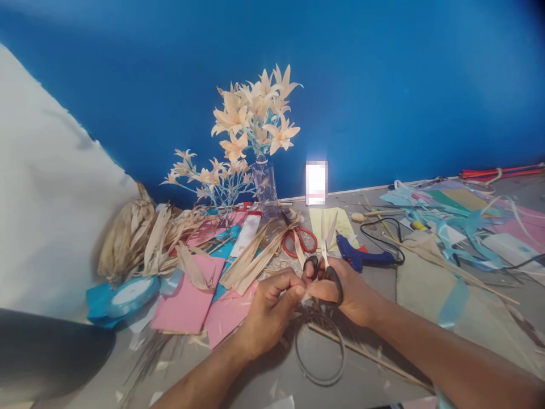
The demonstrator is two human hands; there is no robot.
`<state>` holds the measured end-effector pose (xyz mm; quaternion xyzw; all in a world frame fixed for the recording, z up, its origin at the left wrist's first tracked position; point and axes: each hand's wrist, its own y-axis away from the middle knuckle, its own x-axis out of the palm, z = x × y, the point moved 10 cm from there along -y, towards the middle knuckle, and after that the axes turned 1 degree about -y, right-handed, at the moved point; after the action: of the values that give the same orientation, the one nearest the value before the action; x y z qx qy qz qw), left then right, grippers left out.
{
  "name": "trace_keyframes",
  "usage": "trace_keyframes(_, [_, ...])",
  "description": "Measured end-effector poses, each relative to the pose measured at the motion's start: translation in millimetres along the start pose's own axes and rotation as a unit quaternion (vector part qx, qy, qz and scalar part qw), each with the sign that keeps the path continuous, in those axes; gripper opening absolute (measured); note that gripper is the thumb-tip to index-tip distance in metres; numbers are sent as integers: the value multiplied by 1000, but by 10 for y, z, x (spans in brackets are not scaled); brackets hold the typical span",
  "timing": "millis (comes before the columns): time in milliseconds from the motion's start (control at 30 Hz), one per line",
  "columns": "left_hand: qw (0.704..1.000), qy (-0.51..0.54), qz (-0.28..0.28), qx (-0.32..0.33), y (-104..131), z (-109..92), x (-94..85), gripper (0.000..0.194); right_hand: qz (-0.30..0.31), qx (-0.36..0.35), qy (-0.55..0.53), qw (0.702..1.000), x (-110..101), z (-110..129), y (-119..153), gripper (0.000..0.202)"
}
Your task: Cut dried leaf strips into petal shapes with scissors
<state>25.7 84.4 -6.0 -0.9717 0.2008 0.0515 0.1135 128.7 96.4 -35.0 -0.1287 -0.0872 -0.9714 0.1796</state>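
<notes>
Blue wall [383, 102]; scissors [325, 250] in right fingers [321, 291], blades pointing wallward.

No legible text, labels, brands or numbers; bright upright screen [317, 182] pixelated, unreadable.

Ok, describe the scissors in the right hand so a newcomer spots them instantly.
Below the blue wall, find the person's right hand. The scissors are held in it, open blades pointing toward the wall. Black handles set them apart from the red-handled pair nearby.
</notes>
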Motion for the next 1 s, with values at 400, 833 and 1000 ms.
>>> trace_keyframes(400, [991, 94, 48, -83, 26, 142, 118, 47, 58, -9, -25, 998, 22, 30, -3, 31])
trace_keyframes(833, [988, 104, 27, -107, 23, 165, 55, 35, 7, 2, 147, 989, -30, 127, 33, 17])
trace_keyframes(1000, [979, 162, 53, -111, 42, 202, 133, 34, 86, 30, 0, 996, 80, -32, -7, 15])
